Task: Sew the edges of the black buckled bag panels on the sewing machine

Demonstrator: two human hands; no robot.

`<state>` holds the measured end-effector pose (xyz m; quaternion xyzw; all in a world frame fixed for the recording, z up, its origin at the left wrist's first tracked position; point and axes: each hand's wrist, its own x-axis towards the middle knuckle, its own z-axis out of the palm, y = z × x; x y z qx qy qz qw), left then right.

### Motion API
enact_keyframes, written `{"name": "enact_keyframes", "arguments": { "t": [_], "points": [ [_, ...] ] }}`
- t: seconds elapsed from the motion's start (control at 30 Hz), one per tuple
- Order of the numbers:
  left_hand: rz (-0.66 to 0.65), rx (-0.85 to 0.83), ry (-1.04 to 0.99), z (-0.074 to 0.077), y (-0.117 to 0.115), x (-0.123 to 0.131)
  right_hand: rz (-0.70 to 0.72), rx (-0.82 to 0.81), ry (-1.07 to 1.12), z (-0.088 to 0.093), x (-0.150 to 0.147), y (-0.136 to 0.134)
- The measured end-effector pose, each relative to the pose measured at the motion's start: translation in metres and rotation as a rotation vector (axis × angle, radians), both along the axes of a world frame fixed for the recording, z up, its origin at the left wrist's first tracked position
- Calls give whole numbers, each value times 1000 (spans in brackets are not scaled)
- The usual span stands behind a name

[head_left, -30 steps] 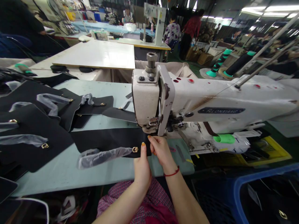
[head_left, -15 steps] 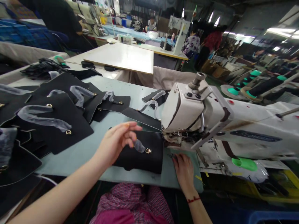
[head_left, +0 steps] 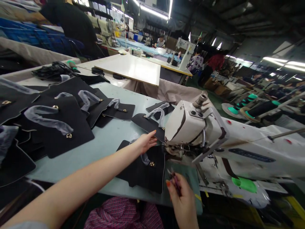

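My left hand (head_left: 147, 142) reaches over a black bag panel (head_left: 145, 176), its fingers stretched toward the sewing machine's (head_left: 183, 127) needle area and apparently holding nothing. That panel has a plastic-wrapped handle (head_left: 145, 158) and a gold buckle (head_left: 152, 164); my forearm covers part of it. In my right hand (head_left: 183, 194) is a small pair of thread snips (head_left: 175, 184), blades pointing up and left, just right of the panel. Behind my left fingers lies another black panel (head_left: 143, 122) with a wrapped handle, its right end beside the machine head.
More black panels (head_left: 62, 122) with wrapped handles overlap on the left of the pale green table (head_left: 111, 140). A white board (head_left: 133, 68) lies beyond. Thread cones (head_left: 245, 103) stand behind the machine arm. A co-worker in black (head_left: 71, 27) is at the back left.
My left hand has moved right and forward toward the machine. My right hand has lifted from the table with the snips now showing. The near panel now lies flatter and more spread out.
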<state>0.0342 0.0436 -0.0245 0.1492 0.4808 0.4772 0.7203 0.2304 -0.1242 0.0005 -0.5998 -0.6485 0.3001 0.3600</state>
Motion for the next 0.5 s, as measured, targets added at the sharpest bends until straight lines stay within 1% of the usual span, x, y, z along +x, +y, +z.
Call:
{"name": "enact_keyframes", "arguments": {
  "t": [0.07, 0.13, 0.17, 0.23, 0.3, 0.4, 0.5],
  "points": [
    [70, 26, -35, -2, 6, 10, 117, -45, -13, 18, -25, 9],
    [91, 48, -49, -1, 14, 14, 183, -55, -63, 26, -42, 19],
    [101, 65, -49, 2, 16, 13, 186, -42, -103, 27, -46, 23],
    [151, 126, -44, 9, 16, 8, 145, -7, -203, 25, -49, 32],
    [228, 216, -34, 16, 8, 1, 88, 7, -317, 20, -48, 39],
    [313, 316, 0, 23, -18, -10, 24, 12, -445, 17, -53, 51],
    [361, 364, 148, 24, -46, -16, 5, -1, -502, 20, -69, 66]
  ]
}}
